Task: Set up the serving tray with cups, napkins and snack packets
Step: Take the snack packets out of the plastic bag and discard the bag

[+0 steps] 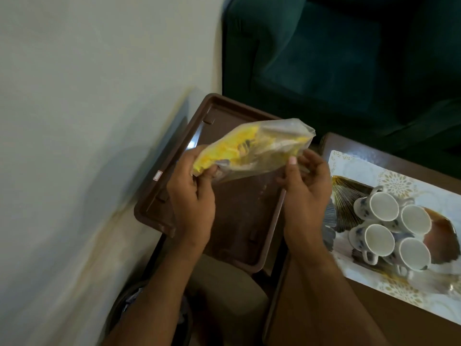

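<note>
A clear plastic bag with yellow snack packets [252, 148] is held in the air above a brown serving tray [239, 221]. My left hand [192, 196] grips the bag's lower left end. My right hand [306, 186] pinches its right edge between thumb and fingers. The tray floor below the bag holds nothing that I can see. Several white cups with blue patterns [391, 231] stand clustered on a gold fan-shaped dish to the right.
The cups' dish rests on a white and gold runner [399, 178] over a brown table [374, 313]. A dark green sofa [336, 58] lies beyond the tray. A pale wall [87, 121] is on the left. A dark bin [129, 303] sits below.
</note>
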Available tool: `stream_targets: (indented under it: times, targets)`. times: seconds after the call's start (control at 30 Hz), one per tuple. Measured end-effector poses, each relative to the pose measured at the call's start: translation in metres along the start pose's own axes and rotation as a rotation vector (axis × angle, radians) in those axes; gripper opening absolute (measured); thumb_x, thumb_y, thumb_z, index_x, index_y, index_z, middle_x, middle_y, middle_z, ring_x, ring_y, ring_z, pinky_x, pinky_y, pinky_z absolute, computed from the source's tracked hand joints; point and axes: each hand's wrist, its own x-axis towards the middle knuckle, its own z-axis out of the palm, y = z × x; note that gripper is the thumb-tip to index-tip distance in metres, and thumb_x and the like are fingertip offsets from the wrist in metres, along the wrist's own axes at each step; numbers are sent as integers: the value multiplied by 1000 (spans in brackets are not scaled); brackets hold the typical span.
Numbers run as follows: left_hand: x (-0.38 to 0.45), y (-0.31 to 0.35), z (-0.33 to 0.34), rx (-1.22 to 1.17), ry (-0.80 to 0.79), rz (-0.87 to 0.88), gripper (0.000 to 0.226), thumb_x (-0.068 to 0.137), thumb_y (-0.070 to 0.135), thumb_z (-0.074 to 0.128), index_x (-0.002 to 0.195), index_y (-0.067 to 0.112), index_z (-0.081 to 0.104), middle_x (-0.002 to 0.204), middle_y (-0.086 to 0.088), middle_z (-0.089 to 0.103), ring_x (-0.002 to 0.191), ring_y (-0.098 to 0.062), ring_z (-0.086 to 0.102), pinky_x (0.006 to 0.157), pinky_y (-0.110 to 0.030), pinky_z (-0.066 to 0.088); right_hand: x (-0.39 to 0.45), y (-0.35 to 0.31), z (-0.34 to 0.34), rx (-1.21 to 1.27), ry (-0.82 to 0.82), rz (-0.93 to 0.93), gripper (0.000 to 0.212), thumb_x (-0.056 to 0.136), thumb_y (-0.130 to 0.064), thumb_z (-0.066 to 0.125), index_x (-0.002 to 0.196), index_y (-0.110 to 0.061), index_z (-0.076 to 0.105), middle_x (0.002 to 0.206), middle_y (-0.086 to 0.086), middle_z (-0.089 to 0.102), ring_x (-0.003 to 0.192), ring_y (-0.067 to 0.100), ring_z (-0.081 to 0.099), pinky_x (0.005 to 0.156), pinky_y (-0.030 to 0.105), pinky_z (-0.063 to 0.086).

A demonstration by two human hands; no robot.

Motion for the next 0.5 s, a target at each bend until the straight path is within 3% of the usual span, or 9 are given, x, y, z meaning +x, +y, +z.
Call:
stream_targets:
  times: [0.07,0.17,0.27,0.33,0.4,0.5]
  targets:
    - [12,4,-4,-61,-34,-31,26,101,20,60,126,18,63,113,8,68,109,-5,68,86,-14,56,14,1,-7,-42,25,-38,48,100,-19,66,145,-18,48,143,5,57,126,21,62,97,34,60]
    - [28,6,-9,-117,-92,17,22,103,13,59,124,16,62,111,11,68,106,4,68,85,-9,53,29,-4,-14,-17,-28,-107,57,100,-12,65,152,-18,42,145,4,58,133,16,58,88,11,54]
    - [39,2,-12,-121,-120,22,22,104,6,59,126,4,62,112,1,69,107,4,68,86,-11,53,34,-13,-15,-10,-139,-198,55,101,-14,65,152,-20,44,137,9,64,126,13,64,88,17,58]
    - [45,0,-14,-142,-120,1,27,103,8,60,129,0,59,116,-5,68,108,-2,68,87,-14,54,34,-20,-12,-45,-138,-251,43,100,-15,67,141,-16,56,129,10,68,116,12,69,87,23,62]
    - [48,2,-17,-172,-103,11,30,100,14,61,128,3,56,118,-6,65,109,-5,67,87,-17,55,35,-28,-9,-62,-77,-295,27,97,-13,70,122,-6,65,114,11,71,99,9,70,79,22,61]
    - [53,5,-23,-173,-83,73,26,100,14,61,125,10,55,113,4,65,107,1,68,83,-13,55,34,-39,-6,-30,-62,-332,12,97,-10,71,105,-4,67,97,9,66,84,7,63,74,16,54]
